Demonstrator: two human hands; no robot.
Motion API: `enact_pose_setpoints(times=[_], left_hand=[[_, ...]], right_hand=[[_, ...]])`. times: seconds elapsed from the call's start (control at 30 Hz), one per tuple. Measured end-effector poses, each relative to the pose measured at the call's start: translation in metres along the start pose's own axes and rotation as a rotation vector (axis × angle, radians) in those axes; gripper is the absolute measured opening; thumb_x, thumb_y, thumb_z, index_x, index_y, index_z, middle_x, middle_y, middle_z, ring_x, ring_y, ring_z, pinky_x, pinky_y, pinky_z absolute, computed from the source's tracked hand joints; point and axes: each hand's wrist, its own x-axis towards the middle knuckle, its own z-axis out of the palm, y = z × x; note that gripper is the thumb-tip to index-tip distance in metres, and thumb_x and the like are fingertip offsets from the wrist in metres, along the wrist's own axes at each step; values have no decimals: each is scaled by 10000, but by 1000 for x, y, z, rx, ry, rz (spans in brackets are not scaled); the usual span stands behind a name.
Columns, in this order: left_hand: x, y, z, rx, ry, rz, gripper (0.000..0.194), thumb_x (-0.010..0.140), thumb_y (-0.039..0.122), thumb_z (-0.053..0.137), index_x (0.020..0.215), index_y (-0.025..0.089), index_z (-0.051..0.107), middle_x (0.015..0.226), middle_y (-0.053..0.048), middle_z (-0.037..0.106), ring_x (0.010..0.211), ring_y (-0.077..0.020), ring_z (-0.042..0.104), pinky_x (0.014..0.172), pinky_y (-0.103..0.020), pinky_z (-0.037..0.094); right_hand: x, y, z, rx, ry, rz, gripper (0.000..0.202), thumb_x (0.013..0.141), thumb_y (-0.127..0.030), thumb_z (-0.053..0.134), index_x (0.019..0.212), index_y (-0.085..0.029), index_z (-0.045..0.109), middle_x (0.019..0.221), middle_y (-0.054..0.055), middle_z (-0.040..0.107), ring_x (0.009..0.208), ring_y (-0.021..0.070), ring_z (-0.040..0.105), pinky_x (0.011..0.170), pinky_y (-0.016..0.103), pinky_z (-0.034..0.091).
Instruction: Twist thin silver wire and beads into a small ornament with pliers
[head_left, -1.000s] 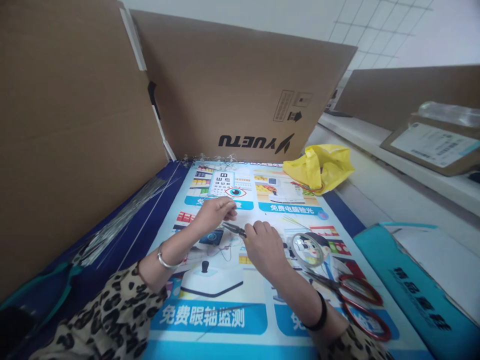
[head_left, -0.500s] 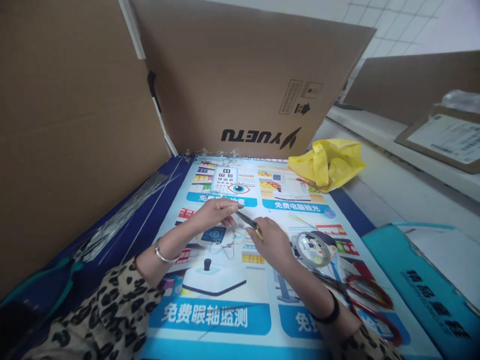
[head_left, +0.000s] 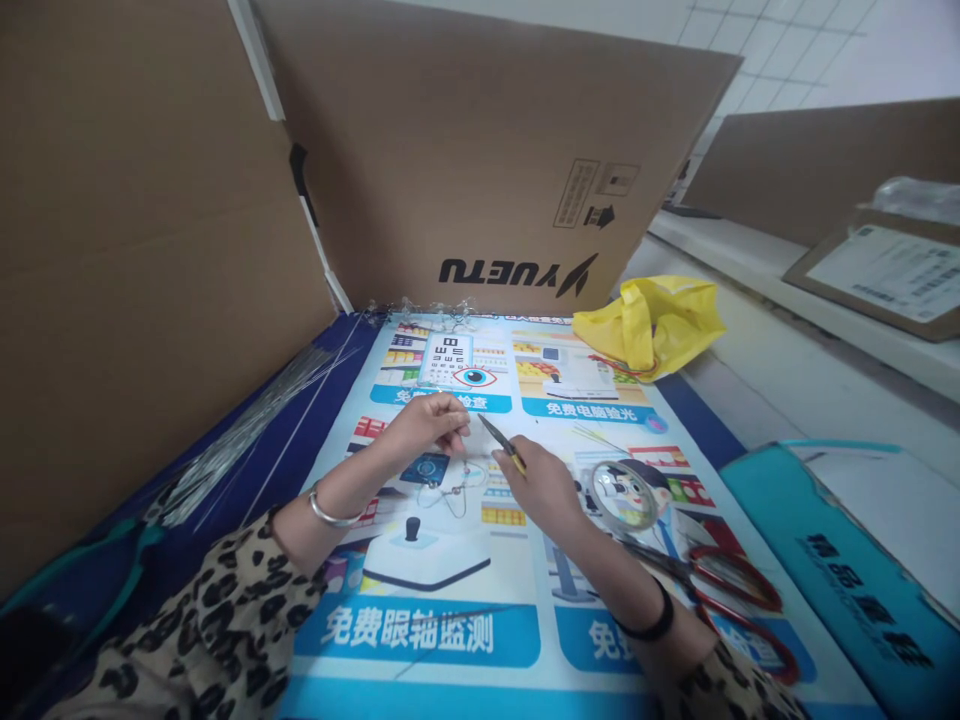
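My right hand [head_left: 541,487] is wrapped round a pair of small pliers [head_left: 498,437] with a yellow handle, the dark jaws pointing up and left. Just left of the jaw tips is my left hand [head_left: 429,428], its thumb and fingers pinched together on something too small to make out. A thin wire piece with small beads [head_left: 454,490] hangs or lies below my left fingers. Beneath both hands lies a printed poster [head_left: 517,560] on the blue-covered table.
Red-handled scissors [head_left: 739,580] and a clear tape roll [head_left: 624,496] lie right. A yellow bag [head_left: 660,325] sits behind. Cardboard [head_left: 465,150] stands at the back and left. Thin wires [head_left: 247,430] and teal-handled scissors [head_left: 139,560] lie left; a teal box [head_left: 840,560] is far right.
The pliers' tip has come away from my left fingers, leaving a small gap. My left hand has shifted slightly left with its fingers curled more. The whole view has moved a little.
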Motion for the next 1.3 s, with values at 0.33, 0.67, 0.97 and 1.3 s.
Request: enact_pose_setpoints(times=[0.33,0.67,0.97,1.3], left_hand=[[1,-9,5,-189,-32,2,259,714,350,662,699,135,518,650,3,597,455,-69,548,432,-182,425],[-1,-9,-3,-182,-194,-80,221,731,318,657,725,130,541,649,-1,616,433,-59,534,421,-170,405],[-5,-2,-22,144,-43,-38,247,769,381,573,725,140,541,670,-2,609,515,-78,572,446,-167,379],[-26,-19,-38,608,153,-106,203,778,332,478,666,179,552,409,57,505,391,-91,455,460,-195,341]], right_hand=[[0,2,6,26,-28,-41,236,886,-389,388,837,-206,529,753,31,618,681,162,558,546,231,276],[5,7,5,267,-76,-113,250,855,-422,409,753,-212,497,680,-10,560,637,139,518,554,217,313],[-3,12,2,103,-59,-51,268,869,-434,386,806,-214,525,730,10,594,673,166,556,554,233,322],[-11,20,11,-91,22,-166,254,880,-417,404,898,-210,550,813,21,610,742,181,592,565,247,342]])
